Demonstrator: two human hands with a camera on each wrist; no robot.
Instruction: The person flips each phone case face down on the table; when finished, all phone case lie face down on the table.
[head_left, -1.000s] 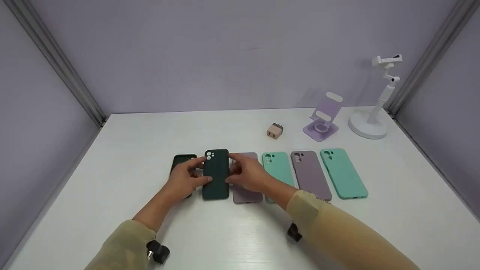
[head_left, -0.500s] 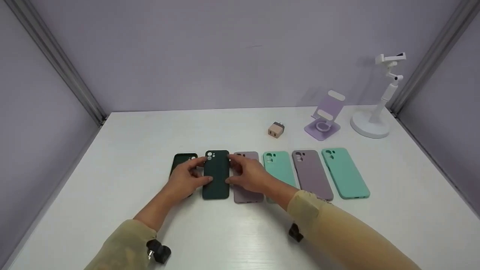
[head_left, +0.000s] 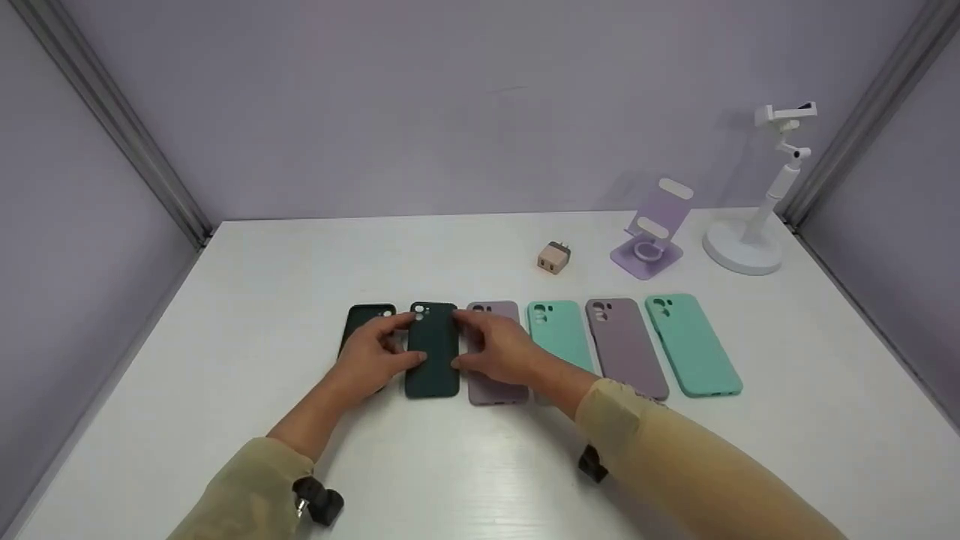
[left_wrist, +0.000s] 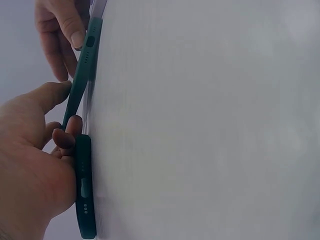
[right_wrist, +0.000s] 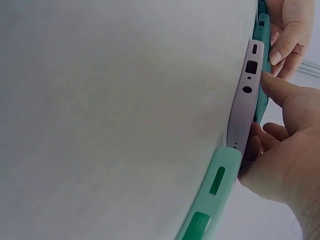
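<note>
Between my two hands is a dark green phone case (head_left: 436, 375), back side up, with its camera holes at the far end. My left hand (head_left: 367, 358) pinches its left side, the thumb near the lower edge. From the other side my right hand (head_left: 499, 346) pinches the right edge with thumb and fingers. Under my left hand lies another dark green phone case (head_left: 357, 318), partly hidden. Beneath my right hand a mauve phone case (head_left: 496, 391) shows at both ends. In the left wrist view the held case (left_wrist: 86, 65) looks slightly tilted.
To the right lie a mint phone case (head_left: 559, 330), a second mauve case (head_left: 630, 356) and another mint case (head_left: 694, 349), all in one row. Behind them stand a charger plug (head_left: 553, 259), a purple phone stand (head_left: 656, 225) and a white stand (head_left: 742, 247).
The far end of the held dark green case has come down slightly toward the table. Both hands keep their hold at nearly the same spot. The head view has shifted a little.
</note>
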